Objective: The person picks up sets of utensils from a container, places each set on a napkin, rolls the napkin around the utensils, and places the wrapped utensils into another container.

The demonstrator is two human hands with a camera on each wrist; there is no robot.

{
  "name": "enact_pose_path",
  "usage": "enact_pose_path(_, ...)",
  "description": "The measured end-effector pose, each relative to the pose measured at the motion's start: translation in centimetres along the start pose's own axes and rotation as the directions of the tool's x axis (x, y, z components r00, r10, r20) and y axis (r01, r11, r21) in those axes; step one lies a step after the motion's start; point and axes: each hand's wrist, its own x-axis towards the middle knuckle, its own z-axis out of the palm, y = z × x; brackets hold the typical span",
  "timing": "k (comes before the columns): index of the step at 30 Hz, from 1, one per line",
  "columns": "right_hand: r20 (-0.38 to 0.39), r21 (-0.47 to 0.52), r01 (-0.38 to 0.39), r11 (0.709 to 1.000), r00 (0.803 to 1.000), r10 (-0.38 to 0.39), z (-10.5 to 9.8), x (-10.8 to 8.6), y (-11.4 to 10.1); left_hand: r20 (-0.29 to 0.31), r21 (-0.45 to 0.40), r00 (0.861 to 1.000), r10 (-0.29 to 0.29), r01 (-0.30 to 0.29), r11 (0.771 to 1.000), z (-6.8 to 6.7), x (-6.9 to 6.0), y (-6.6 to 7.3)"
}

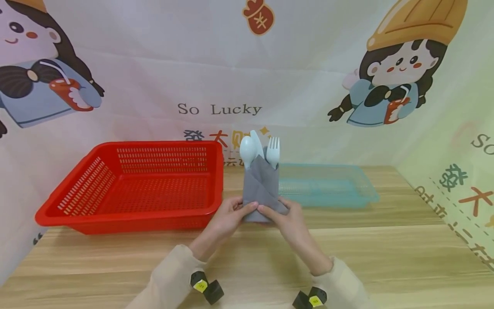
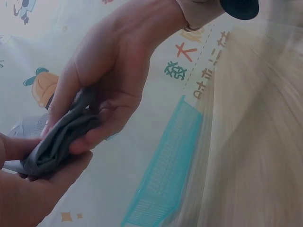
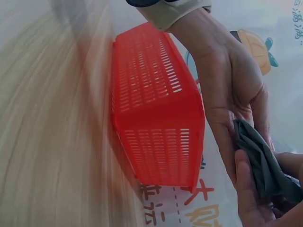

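Note:
A grey cloth napkin [image 1: 260, 184], folded into a pocket, is held upright above the table in both hands. Out of its top stick a pale spoon [image 1: 248, 150], a knife [image 1: 256, 141] and a fork [image 1: 273, 151], side by side. My left hand [image 1: 230, 214] pinches the lower left edge, thumb in front. The right hand [image 1: 287, 216] grips the lower right side in the same way, and the two thumb tips nearly meet. Both wrist views show the folded lower end of the napkin [image 2: 59, 139] between the fingers; the cutlery is mostly hidden there.
A red perforated basket [image 1: 139, 221] stands on the left of the wooden table [image 1: 386, 257]. Behind the napkin, to the right, sits a shallow translucent blue basket [image 1: 364, 189]. A printed cloth [image 1: 308, 77] hangs along the back and sides.

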Motion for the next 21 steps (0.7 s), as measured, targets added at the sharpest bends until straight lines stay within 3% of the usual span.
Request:
enact_pose_path(4, -0.020, -0.029, -0.005, 1.000, 1.000, 0.005, -0.1, 0.1, 0.0, -0.030, -0.036, 1.000, -0.009, 0.008, 0.999, 0.3, 0.2, -0.2)
enact_pose_path(9, 0.008, -0.090, 0.067, 0.994, 0.998, -0.067, 0.0, -0.1, 0.3, -0.082, -0.092, 0.996, -0.018, 0.011, 0.996, 0.8, 0.5, -0.4)
enact_pose_path(16, -0.002, 0.035, 0.041, 0.999, 0.999, -0.041, -0.4, -0.3, 0.3, -0.181, -0.102, 0.982, -0.056, 0.038, 0.994, 0.5, 0.7, 0.2)
enact_pose_path(21, -0.039, 0.003, 0.086, 0.996, 0.996, -0.086, -0.8, -0.3, 0.0, -0.180, -0.076, 0.983, -0.034, 0.021, 0.997, -0.1, 0.7, 0.6)
